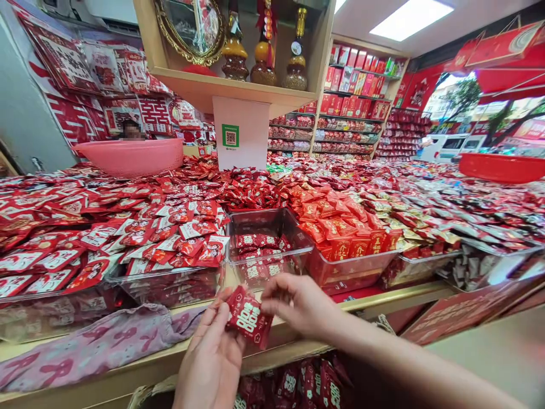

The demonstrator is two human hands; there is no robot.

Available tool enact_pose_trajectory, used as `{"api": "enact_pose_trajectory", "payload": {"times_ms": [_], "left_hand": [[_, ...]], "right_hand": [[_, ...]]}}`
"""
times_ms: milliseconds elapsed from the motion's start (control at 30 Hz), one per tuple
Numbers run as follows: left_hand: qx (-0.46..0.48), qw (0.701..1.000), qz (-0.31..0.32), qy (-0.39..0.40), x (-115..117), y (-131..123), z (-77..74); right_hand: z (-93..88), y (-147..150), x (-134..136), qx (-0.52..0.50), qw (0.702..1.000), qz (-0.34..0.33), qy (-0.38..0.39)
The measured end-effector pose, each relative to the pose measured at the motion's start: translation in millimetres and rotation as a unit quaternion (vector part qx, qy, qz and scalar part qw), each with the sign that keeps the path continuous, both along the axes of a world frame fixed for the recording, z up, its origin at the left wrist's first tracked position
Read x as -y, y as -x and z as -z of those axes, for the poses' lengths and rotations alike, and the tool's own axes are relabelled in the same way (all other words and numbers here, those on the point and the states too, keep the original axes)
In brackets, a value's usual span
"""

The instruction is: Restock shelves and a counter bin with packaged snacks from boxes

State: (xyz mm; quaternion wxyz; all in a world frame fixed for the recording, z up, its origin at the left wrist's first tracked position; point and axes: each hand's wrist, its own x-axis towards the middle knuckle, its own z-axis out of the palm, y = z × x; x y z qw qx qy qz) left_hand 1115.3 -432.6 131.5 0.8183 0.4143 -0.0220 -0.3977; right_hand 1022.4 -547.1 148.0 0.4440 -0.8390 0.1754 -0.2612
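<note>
My left hand is closed around a dark red candy packet printed with a pale double-happiness sign, its thumb lying on the left edge. At the packet's upper right edge is my right hand, fingers curled and thumb overlapping the wrapper. Both hands are in front of a clear plastic bin, which is partly filled with similar dark red packets. Below the hands, an open box or sack contains more of these packets.
Heaped bins of red-and-white packets stand left, orange-red packets right. A patterned cloth lies along the counter edge. Pink basket and red basket sit farther back. A wooden display cabinet overhangs the middle. Someone's head shows behind the pink basket.
</note>
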Motion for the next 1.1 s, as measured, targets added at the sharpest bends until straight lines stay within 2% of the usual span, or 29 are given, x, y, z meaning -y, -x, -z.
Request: {"api": "enact_pose_trajectory", "payload": {"times_ms": [67,100,133,200,267,333,500,633,767,867,967,1100], "left_hand": [[0.003,1.0,-0.018,-0.011,2,-7,0.5],[0.0,1.0,-0.024,-0.015,2,-9,1.6],[-0.003,0.999,-0.027,-0.017,3,-12,3.2],[-0.009,0.999,-0.022,-0.022,3,-15,7.1],[-0.009,1.0,-0.015,-0.024,4,-17,10.9],[-0.008,1.0,-0.012,-0.024,4,-18,13.5],[-0.006,0.999,-0.017,-0.042,5,-17,16.3],[-0.012,0.999,-0.015,-0.04,5,-17,17.5],[-0.013,0.999,0.0,-0.039,4,-17,17.9],[-0.005,0.999,0.019,-0.04,4,-18,18.6],[-0.002,0.999,0.008,-0.042,5,-17,20.1],[-0.013,0.999,-0.007,-0.042,6,-18,20.8]], "right_hand": [[-25.7,-17,24,-0.025,0.978,0.05,0.199],[-37.2,-29,38,-0.053,0.959,0.072,0.268],[-46.4,-43,54,-0.108,0.936,0.082,0.324],[-55.8,-74,83,-0.273,0.866,0.062,0.413],[-53.2,-102,108,-0.368,0.823,0.023,0.432],[-42.9,-124,126,-0.424,0.798,-0.014,0.427],[-14.6,-148,146,-0.517,0.739,-0.073,0.426],[0.1,-151,154,-0.527,0.719,-0.101,0.441],[6.5,-150,155,-0.526,0.712,-0.102,0.454],[3.9,-151,150,-0.539,0.706,-0.098,0.45],[-2.2,-151,144,-0.56,0.701,-0.097,0.431],[-13.8,-148,140,-0.559,0.716,-0.079,0.41]]}}
